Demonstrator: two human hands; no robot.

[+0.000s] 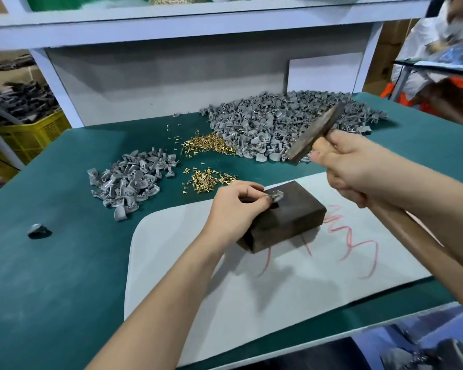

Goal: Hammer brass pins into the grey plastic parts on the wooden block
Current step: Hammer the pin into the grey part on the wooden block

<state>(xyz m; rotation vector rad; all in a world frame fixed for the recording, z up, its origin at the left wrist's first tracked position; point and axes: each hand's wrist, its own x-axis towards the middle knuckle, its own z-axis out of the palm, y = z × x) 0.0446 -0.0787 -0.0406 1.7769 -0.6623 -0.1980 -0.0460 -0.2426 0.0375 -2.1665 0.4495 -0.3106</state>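
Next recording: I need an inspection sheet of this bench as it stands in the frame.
Surface: green mat with a white board lying on it, marked with red scribbles.
Job's things: wooden block on the board; grey part on its top; hammer raised; brass pins in two heaps; large pile and small pile of grey parts behind.
Clutter: one stray part alone on the mat at left.
Hands: left hand pinches the grey part on the block; right hand grips the hammer handle.
Cables: nothing seen.
Surroundings: white shelf above; yellow crate at left.
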